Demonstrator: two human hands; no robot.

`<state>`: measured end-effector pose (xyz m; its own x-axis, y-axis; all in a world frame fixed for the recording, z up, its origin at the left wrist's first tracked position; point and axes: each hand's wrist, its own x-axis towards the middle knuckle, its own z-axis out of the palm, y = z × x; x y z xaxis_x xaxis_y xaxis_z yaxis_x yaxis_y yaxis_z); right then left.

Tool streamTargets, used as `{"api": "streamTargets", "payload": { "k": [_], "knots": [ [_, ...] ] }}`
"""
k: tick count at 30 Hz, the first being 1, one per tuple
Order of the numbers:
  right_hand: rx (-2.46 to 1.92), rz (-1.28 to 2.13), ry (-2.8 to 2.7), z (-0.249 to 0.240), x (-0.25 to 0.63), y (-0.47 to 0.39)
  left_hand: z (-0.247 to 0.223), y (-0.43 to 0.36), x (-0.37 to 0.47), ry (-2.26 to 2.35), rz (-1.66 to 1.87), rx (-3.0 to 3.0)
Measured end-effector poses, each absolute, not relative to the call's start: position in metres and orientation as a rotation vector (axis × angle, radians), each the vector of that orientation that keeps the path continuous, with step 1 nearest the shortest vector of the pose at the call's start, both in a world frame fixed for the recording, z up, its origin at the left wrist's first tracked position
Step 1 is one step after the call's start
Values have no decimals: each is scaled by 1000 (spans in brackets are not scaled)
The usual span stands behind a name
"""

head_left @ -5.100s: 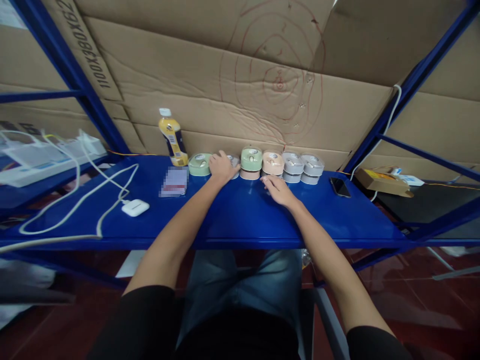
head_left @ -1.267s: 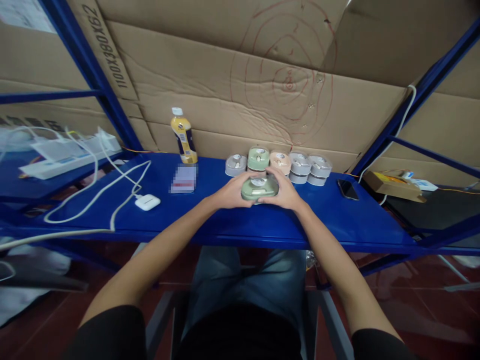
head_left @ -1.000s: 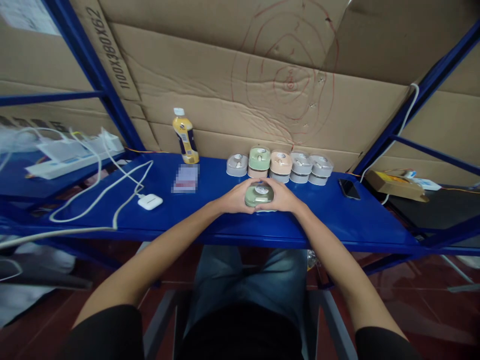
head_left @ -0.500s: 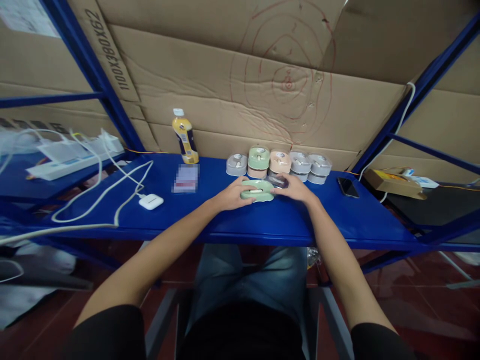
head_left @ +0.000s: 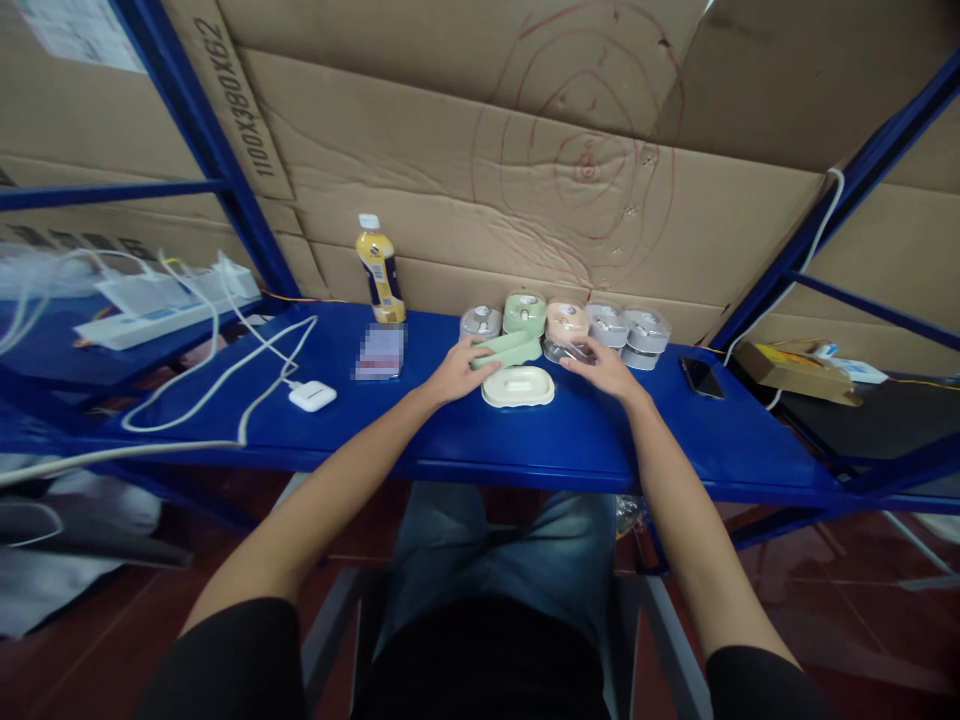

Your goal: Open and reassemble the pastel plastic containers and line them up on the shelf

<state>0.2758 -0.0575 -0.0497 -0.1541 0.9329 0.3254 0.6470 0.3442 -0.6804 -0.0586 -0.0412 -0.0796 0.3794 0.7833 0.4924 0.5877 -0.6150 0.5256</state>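
Note:
My left hand [head_left: 457, 371] pinches the end of a pale green oval plastic shell [head_left: 511, 347], which is tilted and raised off the table. Just in front of it, a cream oval base [head_left: 517, 387] with a raised middle lies on the blue tabletop. My right hand [head_left: 606, 370] has its thumb and fingers around a clear plastic lid [head_left: 564, 349], partly hidden by the fingers. Behind both hands is a row of small lidded boxes: a grey box [head_left: 480, 321], a green box [head_left: 524, 313], a peach box [head_left: 568, 321] and stacked grey boxes [head_left: 646, 332].
A yellow drink bottle [head_left: 381, 272] stands at the back left, with a blurred packet [head_left: 380, 352] before it. A white earphone case [head_left: 312, 396] and looped white cables lie on the left. At the right are a phone [head_left: 702, 377] and an open carton [head_left: 796, 372].
My left hand has lifted the green shell up and back, and the cream base now lies bare on the table. My right hand has shifted slightly right with the clear lid.

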Motion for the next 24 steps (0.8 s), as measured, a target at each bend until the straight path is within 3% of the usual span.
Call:
{"api": "streamTargets", "payload": {
  "k": [6,17,24],
  "knots": [
    [-1418,498,-2004,-59,279,-49,-77,-33,-73,1442,1041,2290],
    [-1262,433,-1881,-46,274,-61,-82,-51,-49,985,1027,2493],
    [-934,440,-2171,-50,246,-67,-88,-53,-35,911,1009,2394]
  ]
}}
